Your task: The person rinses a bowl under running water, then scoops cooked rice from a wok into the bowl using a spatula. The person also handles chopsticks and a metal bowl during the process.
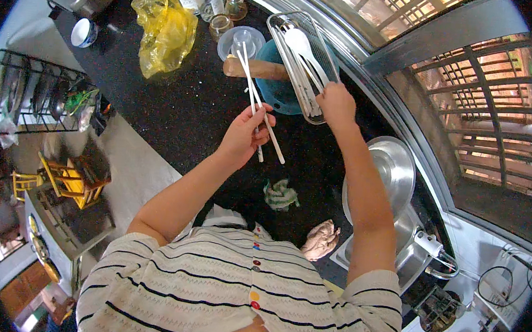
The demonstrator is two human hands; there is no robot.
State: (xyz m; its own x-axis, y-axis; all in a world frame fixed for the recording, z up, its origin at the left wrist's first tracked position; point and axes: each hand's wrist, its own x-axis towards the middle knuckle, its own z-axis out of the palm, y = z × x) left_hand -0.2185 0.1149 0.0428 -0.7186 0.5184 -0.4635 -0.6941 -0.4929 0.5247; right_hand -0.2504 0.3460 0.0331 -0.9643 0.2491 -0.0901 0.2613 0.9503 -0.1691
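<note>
Between the closed fingers of my left hand [248, 133] are a few white chopsticks [247, 69], slanting up and away over the dark counter. My right hand [337, 107] is closed at the near right edge of a long metal wire basket [316, 118]; its fingertips are partly hidden. Inside that basket lie a white spoon [299, 42] and several slim utensils. The basket is tilted above a teal basin [277, 99]. A wooden rod, like a rolling pin [240, 67], pokes out to the left from beside the basket, its other end hidden behind it.
Clear bowls [229, 42] and glass jars [209, 3] stand farther back beside a yellow plastic bag [163, 37]. A small white bowl [82, 33] sits at far left. Nearer are a green-and-white cloth [281, 194], a beige cloth [321, 239] and a metal basin [398, 171]. Windows border the right.
</note>
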